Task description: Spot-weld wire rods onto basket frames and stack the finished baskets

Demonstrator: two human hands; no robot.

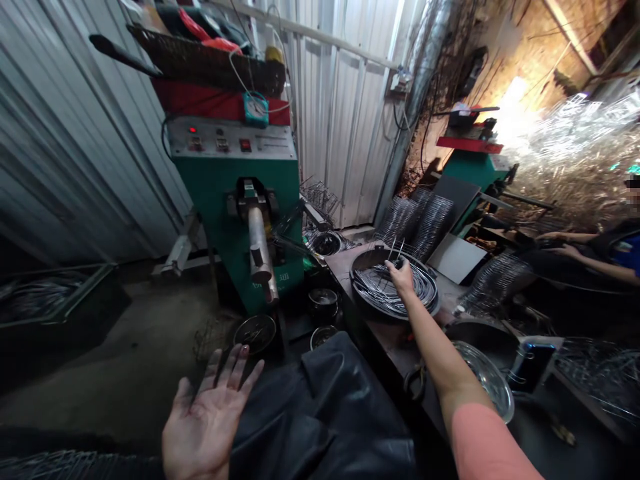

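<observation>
My left hand (pixel 213 417) is raised palm up at the lower left, its fingers spread and nothing in it. Beyond its fingertips, a dark round bowl (pixel 255 333) sits below the welding machine (pixel 235 220). My right hand (pixel 401 277) reaches out over a round metal pan (pixel 356 293) full of bent steel wire pieces (pixel 380 290). Its fingers are closed on wire, with thin prongs (pixel 397 248) sticking up past them. How many pieces it grips is hard to make out. A dark apron (pixel 320 407) covers my lap.
The machine's metal arm (pixel 260 247) juts toward me. Stacks of wire racks (pixel 433 217) stand behind the bench (pixel 345 260). At right are a clear plastic bowl (pixel 487 377) and a phone (pixel 534 367). A co-worker's arm (pixel 595 260) shows at far right.
</observation>
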